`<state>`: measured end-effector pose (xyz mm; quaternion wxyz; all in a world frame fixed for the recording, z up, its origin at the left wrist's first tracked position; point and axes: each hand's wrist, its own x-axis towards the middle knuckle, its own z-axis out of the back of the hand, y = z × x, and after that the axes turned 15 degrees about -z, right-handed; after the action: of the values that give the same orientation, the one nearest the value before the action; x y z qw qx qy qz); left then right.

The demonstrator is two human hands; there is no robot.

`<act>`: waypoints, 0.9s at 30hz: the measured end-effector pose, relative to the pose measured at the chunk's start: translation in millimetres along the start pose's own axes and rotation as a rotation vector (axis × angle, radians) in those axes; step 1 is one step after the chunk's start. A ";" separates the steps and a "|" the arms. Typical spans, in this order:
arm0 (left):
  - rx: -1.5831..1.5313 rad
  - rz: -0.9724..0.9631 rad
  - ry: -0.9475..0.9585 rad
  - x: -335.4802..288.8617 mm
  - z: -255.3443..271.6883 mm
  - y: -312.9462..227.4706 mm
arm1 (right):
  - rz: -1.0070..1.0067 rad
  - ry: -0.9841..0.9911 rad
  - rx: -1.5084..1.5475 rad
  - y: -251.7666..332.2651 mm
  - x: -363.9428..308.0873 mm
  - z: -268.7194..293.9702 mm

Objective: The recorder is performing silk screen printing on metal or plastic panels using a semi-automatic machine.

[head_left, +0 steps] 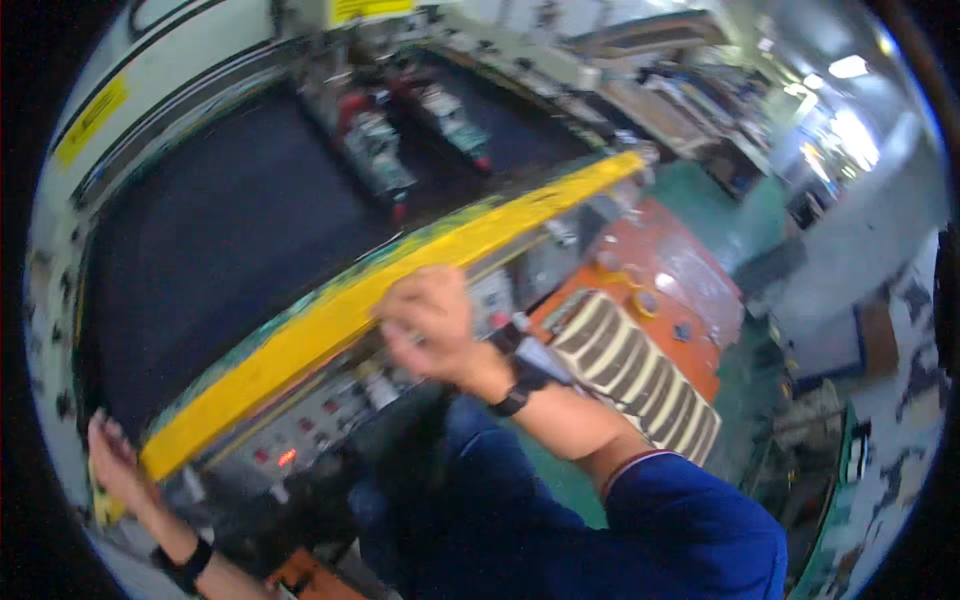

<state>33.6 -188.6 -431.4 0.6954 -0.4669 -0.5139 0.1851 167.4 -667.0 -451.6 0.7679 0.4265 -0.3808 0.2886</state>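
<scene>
A long yellow bar (280, 368) runs along the front of a machine with a wide dark bed (220, 230). At its left end is my left hand (115, 462), fingers stretched out, holding nothing I can see; I cannot tell whether it touches the bar. My right hand (430, 320) is over the bar's middle, its fingers curled in and blurred. What it holds, if anything, is hidden. Both wrists wear dark bands. Across the bed reach two machine heads, one nearer the middle (378, 155) and one farther right (450, 122), each with a red tip.
Below the bar sits a control panel (325, 410) with buttons and a lit red display (287, 457). To the right, an orange table (690, 352) carries a block of cream and dark strips (640, 375) and yellow tape-like rings. Green floor (710, 215) lies beyond.
</scene>
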 end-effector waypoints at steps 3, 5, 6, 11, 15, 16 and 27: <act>-0.056 -0.001 0.059 0.9 0.6 6.4 | -0.027 0.002 0.017 -1.0 0.6 6.1; -0.075 0.015 0.113 7.2 -5.4 25.5 | -0.049 0.001 0.001 0.3 -7.2 -5.1; -0.053 0.004 0.110 3.9 -10.5 19.1 | -0.052 -0.008 0.004 -0.2 -7.6 -4.3; -0.061 0.000 0.030 -8.1 -20.4 -0.4 | -0.051 -0.015 0.022 -0.2 -6.3 -0.3; -0.006 -0.025 0.025 -8.1 -24.9 -8.9 | -0.052 -0.008 0.026 0.7 -6.6 1.1; 0.020 -0.042 0.088 -3.8 -18.7 -2.1 | -0.054 -0.005 0.024 -0.4 -7.0 2.8; 0.130 -0.198 0.162 -20.2 -28.7 -20.1 | 0.029 0.051 -0.043 -11.6 -5.7 8.5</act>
<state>46.4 -226.6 -426.5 0.7783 -0.3813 -0.4865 0.1104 170.4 -680.6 -458.5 0.7823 0.3967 -0.3733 0.3021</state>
